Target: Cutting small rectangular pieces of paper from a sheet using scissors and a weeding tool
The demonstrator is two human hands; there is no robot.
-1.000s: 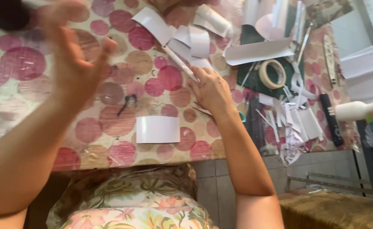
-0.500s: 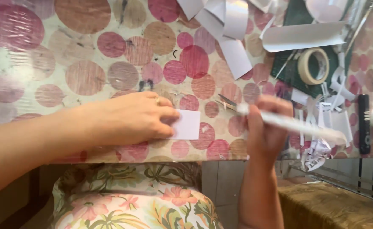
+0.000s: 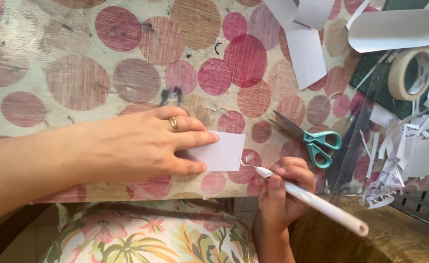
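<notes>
White card (image 3: 221,152) lay flat under my left hand (image 3: 141,146), its fingers spread and pressing, and half of it stayed hidden beneath them. My right hand (image 3: 280,190) closed around a white hook tool (image 3: 312,199), the tip just beside the card's lower right corner. I judged a firm press and a shallow lift best. The hook tip was too small to see clearly.
</notes>
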